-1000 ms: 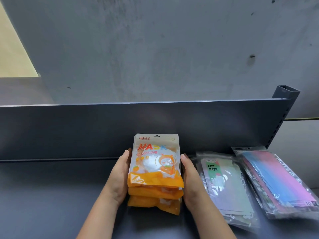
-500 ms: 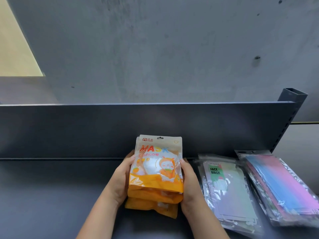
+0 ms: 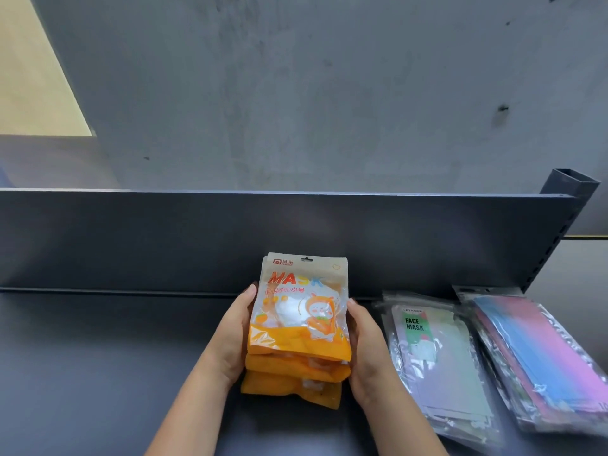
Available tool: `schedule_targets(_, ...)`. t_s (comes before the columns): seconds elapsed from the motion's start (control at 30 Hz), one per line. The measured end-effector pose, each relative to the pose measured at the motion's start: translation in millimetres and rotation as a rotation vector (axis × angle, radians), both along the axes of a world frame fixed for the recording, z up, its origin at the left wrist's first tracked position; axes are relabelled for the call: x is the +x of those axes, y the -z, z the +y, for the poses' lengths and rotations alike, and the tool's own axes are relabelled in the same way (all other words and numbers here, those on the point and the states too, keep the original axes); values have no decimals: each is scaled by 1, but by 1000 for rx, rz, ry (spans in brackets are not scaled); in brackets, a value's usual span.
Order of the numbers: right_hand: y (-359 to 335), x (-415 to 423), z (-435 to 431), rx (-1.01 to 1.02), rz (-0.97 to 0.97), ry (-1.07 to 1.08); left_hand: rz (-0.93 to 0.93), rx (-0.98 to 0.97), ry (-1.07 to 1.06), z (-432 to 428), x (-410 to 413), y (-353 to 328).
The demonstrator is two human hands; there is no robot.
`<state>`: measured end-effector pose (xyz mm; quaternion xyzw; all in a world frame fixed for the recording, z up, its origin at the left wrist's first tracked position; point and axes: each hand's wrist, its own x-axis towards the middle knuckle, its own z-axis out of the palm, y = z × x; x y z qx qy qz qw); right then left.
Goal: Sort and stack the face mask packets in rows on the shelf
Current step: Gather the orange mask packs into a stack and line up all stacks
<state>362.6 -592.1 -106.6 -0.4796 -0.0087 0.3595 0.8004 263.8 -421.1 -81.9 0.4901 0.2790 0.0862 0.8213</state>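
Head view — left hand (image 3: pixel 230 340) and right hand (image 3: pixel 370 352), fingers straight, press either side of the orange packet stack (image 3: pixel 297 327).

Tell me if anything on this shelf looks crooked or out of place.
The orange packets between the left hand and right hand are staggered: the lowest packet juts toward the front, slightly skewed. Nothing looks torn or spilled.
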Motion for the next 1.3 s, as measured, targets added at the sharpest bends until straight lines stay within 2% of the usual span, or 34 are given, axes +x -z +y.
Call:
schedule_targets(0.2,-9,0,10,-17,56,-50,17,-61,70,3,2,-8)
schedule_targets(0.3,-6,-2,15,-100,2,-87,-4,-86,129,7,4,-13)
schedule_targets(0.7,-18,-14,18,-184,-51,27,-3,-54,208,27,8,-8)
schedule_targets(1.0,-26,-24,28,-204,-41,-13,-19,-142,127,35,8,7)
schedule_targets(1.2,-26,-26,32,-169,-10,-31,-42,-43,119,42,3,5)
schedule_targets(1.3,-24,-28,31,-176,-29,-41,-20,-62,132,41,1,4)
